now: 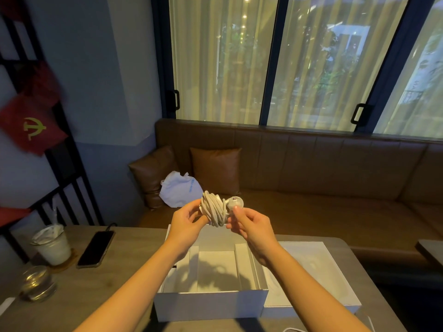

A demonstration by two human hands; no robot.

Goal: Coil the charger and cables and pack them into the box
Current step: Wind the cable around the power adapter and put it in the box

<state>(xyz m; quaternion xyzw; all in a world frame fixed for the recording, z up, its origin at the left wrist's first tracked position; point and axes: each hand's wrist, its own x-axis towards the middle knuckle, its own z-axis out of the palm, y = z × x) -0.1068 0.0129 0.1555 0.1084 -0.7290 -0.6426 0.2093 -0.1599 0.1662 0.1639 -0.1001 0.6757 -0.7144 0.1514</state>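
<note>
Head view: the reference landmark is the open white box (211,305), which stands on the wooden table (124,271) directly below both forearms. Above the far edge of the box, both hands hold the charger bundle (214,209) in the air, clear of the box. The left hand (185,220) grips the left side of the bundle, fingers closed around the wound white cable. The right hand (251,225) pinches the right end, where a rounded white plug piece (236,202) protrudes from the windings; thumb and forefinger are closed on it. The cable is wrapped in many turns around the charger body, which is mostly hidden beneath them. The interior of the box shows card dividers and no contents that can be made out. The box lid (318,279) lies just beside the box, on its right. A second white cable (291,329) lies loose on the table at the near right corner of the box. A dark phone (96,249) and a plastic cup (54,245) sit well to the left of the box. Judged step: winding is at or near completion, with the end being secured. The next move calls for lowering the bundle into a compartment while maintaining tension so the turns do not unwind; the loose cable remains to be coiled.
</note>
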